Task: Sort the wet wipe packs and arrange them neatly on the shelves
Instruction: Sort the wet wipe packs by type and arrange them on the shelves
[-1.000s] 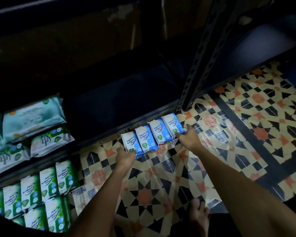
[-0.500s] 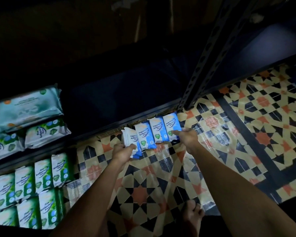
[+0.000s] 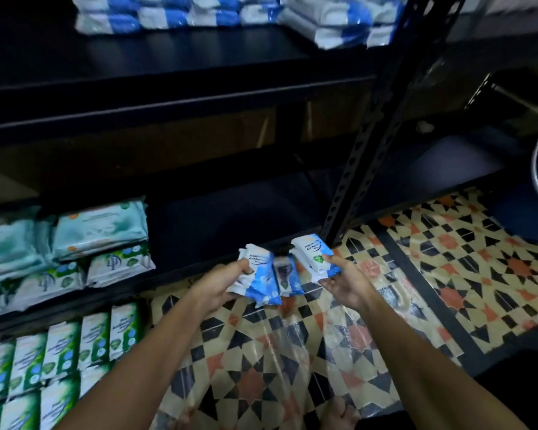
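L hand point(image 3: 221, 285) fingers are curling round a couple of blue wipe packs point(image 3: 257, 280); R hand point(image 3: 343, 279) is pinching another blue stack point(image 3: 316, 254), thumb on top. One more blue pack point(image 3: 288, 276) is showing btwn them, grip unclear. All are hovering above the tiled floor point(image 3: 448, 274), near the lower shelf edge point(image 3: 199, 268). Green packs point(image 3: 62, 352) are already sitting in rows at left, blue-white packs point(image 3: 218, 13) up top. Blue ones are still awaiting shelving; dark mid-shelf space looks free.

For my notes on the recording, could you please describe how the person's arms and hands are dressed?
Both arms are bare as far as the frame shows: no sleeves, gloves, watch or bracelet. The left hand and right hand show no visible rings, though the dim light limits fine detail.
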